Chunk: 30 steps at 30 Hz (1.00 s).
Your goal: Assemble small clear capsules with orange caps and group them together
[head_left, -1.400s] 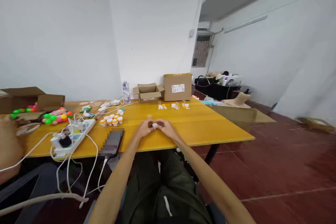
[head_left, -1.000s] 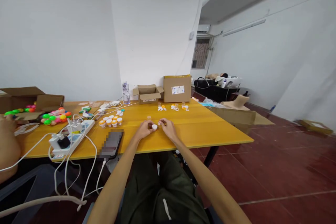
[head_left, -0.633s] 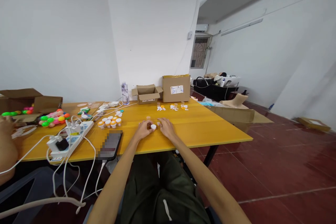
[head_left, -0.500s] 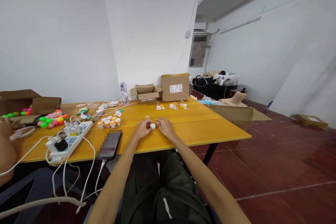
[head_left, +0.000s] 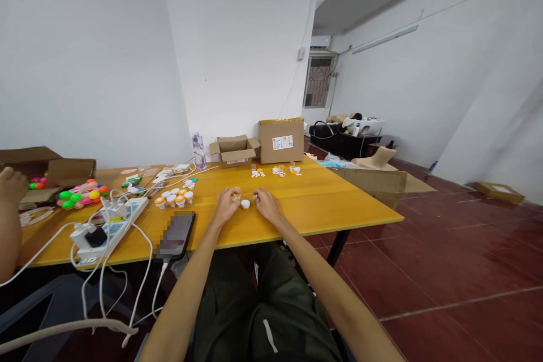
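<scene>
My left hand (head_left: 227, 205) is closed around a small clear plastic cup (head_left: 237, 193), its fingers partly covering it; small pale bits show by the fingertips. Between my hands, on the wooden table (head_left: 322, 203), stands a little jar with a white top and orange lower part (head_left: 245, 204), touched by neither hand. My right hand (head_left: 266, 203) rests just right of it, fingers curled in a pinch; what they hold is too small to make out. Farther back lie clusters of small white and orange parts (head_left: 258, 173), with clear cups behind them.
Several white-and-orange jars (head_left: 171, 198) stand left, beyond a charging phone (head_left: 180, 232). A power strip (head_left: 114, 229) with tangled cables lies further left. Cardboard boxes (head_left: 281, 141) and a water bottle (head_left: 198, 150) line the wall. Another person's hand (head_left: 11, 186) is near colourful balls (head_left: 85, 193).
My left hand has let go of the white-topped jar and moved slightly away and left, onto the clear cup. My right hand stays nearly in place. The other person's hand has risen.
</scene>
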{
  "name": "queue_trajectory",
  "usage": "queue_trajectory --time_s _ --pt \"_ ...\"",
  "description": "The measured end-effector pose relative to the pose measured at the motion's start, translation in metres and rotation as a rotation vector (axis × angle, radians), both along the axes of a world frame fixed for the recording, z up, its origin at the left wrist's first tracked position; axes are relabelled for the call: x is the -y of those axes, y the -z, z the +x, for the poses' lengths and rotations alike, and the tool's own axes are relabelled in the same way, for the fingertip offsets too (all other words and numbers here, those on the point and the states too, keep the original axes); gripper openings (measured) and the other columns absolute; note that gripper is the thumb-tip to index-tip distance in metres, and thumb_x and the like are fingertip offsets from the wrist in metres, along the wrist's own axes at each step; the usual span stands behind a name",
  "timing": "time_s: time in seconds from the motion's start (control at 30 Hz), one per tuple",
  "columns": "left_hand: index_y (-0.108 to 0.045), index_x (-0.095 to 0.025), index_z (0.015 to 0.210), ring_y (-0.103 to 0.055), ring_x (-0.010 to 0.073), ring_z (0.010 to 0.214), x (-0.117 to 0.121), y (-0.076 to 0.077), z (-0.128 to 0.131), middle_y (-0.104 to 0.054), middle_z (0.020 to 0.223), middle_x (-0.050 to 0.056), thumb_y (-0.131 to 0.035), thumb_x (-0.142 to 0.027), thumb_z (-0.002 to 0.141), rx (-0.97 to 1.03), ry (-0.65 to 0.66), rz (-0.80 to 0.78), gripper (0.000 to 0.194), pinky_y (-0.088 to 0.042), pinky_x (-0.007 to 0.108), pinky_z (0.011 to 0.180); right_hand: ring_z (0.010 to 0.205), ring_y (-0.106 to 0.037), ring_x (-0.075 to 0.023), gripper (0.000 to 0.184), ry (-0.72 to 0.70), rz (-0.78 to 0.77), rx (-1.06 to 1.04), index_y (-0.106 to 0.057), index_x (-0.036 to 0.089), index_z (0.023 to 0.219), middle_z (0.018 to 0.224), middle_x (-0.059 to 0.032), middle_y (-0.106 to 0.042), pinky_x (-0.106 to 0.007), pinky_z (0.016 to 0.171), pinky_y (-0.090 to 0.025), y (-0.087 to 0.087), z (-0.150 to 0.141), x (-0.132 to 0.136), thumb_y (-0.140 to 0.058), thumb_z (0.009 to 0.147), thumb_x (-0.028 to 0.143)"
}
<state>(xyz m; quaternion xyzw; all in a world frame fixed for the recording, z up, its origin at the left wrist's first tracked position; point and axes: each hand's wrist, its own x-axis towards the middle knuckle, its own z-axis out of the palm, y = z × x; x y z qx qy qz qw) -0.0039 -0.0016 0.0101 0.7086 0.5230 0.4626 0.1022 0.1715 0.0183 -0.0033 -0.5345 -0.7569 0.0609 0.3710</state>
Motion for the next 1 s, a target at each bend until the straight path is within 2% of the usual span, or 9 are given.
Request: queue_trajectory --time_s 0.13,0.33,0.53,0.8,1.0 --pt "-0.065 -0.024 0.086 -0.06 0.0229 0.1 -0.003 -0.001 -0.007 -0.068 0.096 0.003 -0.057 -0.008 0.072 0.057 -0.163 0.014 0.023 -0.045 0.038 0.092 0.089 -0.063 -0.0179 0.021 -0.037 0.026 -0.12 -0.065 0.023 0.086 0.095 -0.0041 -0.067 -0.028 0.081 -0.049 0.004 0.003 -0.005 -0.051 0.08 0.008" --pt "-0.067 -0.023 0.085 -0.057 0.0337 0.109 -0.004 0.003 -0.01 -0.068 0.103 0.011 -0.064 -0.02 0.073 -0.021 -0.294 -0.126 0.013 -0.043 0.045 0.091 0.084 -0.066 -0.018 0.019 -0.047 0.03 -0.255 -0.065 0.022 0.082 0.093 -0.0039 -0.068 -0.031 0.081 -0.053 0.007 0.002 -0.009 -0.051 0.077 0.009" --pt "-0.069 -0.023 0.083 -0.057 0.0363 0.105 -0.006 0.01 -0.018 -0.068 0.102 0.013 -0.065 -0.026 0.072 -0.019 -0.444 -0.112 0.012 -0.044 0.047 0.087 0.08 -0.067 -0.0179 0.02 -0.052 0.019 -0.352 -0.066 0.022 0.082 0.091 -0.0041 -0.069 -0.033 0.081 -0.055 0.01 0.002 -0.013 -0.052 0.075 0.01" --pt "-0.07 -0.022 0.077 -0.063 0.0327 0.1 -0.002 0.007 -0.017 -0.072 0.093 0.013 -0.061 -0.022 0.075 -0.141 -0.391 -0.213 0.009 -0.045 0.04 0.081 0.076 -0.068 -0.0181 0.019 -0.072 0.004 -0.448 -0.067 0.02 0.08 0.09 -0.0047 -0.069 -0.035 0.08 -0.056 0.009 0.004 -0.014 -0.052 0.073 0.012" --pt "-0.067 -0.022 0.077 -0.067 0.0267 0.091 -0.002 0.005 -0.014 -0.073 0.084 0.009 -0.055 -0.019 0.079 -0.105 -0.329 -0.208 0.012 -0.045 0.034 0.076 0.077 -0.068 -0.0181 0.018 -0.093 -0.009 -0.476 -0.067 0.021 0.08 0.091 -0.0043 -0.07 -0.034 0.079 -0.057 0.014 0.005 -0.017 -0.052 0.072 0.014"
